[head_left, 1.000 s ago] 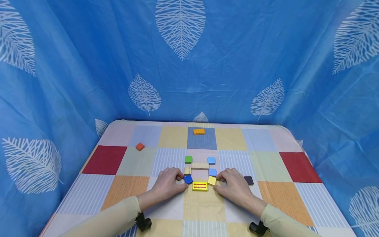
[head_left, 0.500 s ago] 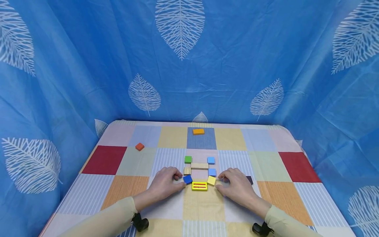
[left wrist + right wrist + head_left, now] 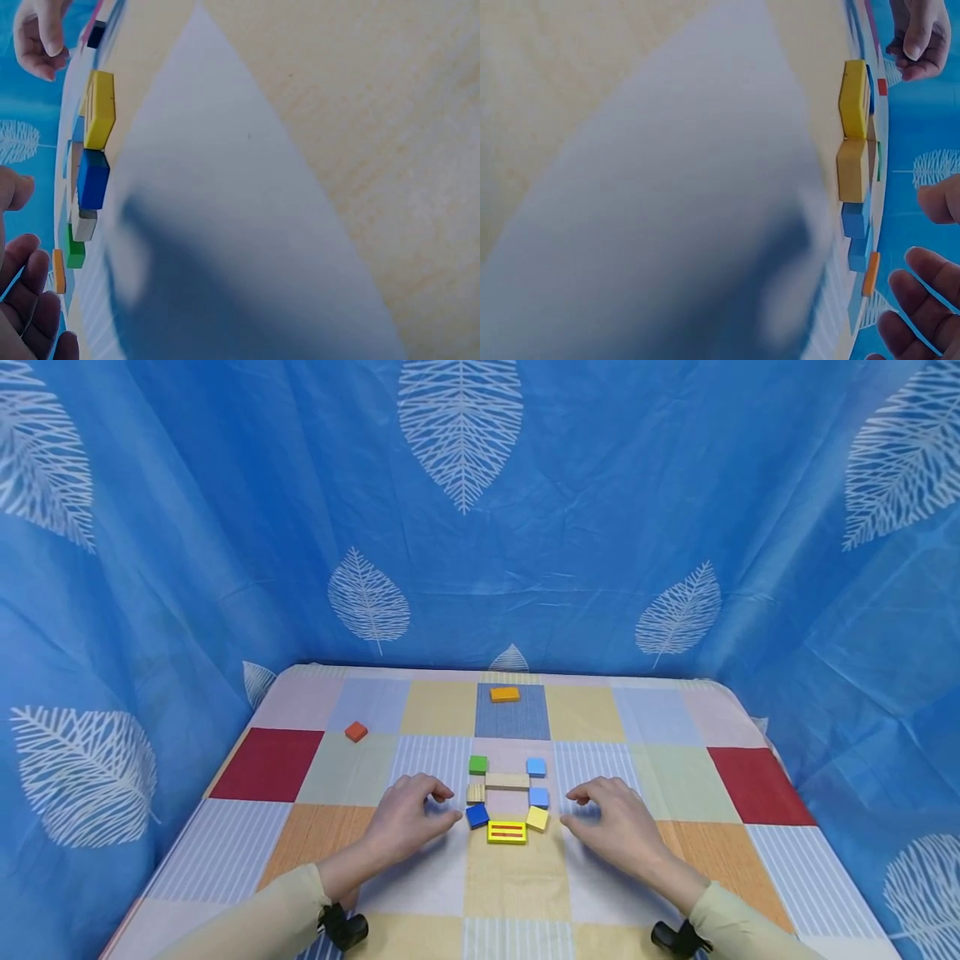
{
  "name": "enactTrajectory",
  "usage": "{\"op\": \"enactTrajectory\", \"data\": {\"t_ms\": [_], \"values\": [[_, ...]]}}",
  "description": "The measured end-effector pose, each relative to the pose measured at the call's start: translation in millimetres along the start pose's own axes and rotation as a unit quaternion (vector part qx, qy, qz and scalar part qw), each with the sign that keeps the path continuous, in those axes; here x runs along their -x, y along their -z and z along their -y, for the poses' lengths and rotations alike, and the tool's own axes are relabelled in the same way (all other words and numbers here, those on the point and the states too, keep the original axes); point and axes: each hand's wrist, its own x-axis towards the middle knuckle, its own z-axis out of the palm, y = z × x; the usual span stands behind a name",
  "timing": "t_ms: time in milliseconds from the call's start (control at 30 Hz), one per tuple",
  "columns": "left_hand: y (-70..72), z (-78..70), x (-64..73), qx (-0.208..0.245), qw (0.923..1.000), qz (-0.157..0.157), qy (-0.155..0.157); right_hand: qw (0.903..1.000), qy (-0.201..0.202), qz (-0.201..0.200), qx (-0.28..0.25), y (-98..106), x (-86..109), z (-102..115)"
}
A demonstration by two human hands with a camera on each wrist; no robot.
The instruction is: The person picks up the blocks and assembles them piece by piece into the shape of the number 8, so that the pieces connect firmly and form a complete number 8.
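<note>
Head cam: L hand (image 3: 405, 818) & R hand (image 3: 617, 821) empty, fingers loose.
Risk: inward brush may skew dk-blue blk (image 3: 477, 816) or plain-yellow blk (image 3: 537, 818).

A dark blue block (image 3: 477, 816) and plain yellow block (image 3: 537, 818) lie askew, flanking a red-striped yellow brick (image 3: 507, 833).

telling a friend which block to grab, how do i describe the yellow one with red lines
On the patchwork cloth, look at the group of blocks between the left hand and the right hand. At its near edge, between the dark blue block and the plain yellow block, lies the red-lined block. It alone has red lines across its yellow top.
</note>
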Motion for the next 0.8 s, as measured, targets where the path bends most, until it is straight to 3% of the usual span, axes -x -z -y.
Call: {"op": "enactTrajectory", "data": {"t_ms": [800], "values": [[14.7, 5.2, -3.1, -0.009, 0.9995, -0.03, -0.01, 0.9991, 0.027, -0.032, -0.011, 17, -6.5, -12]]}}
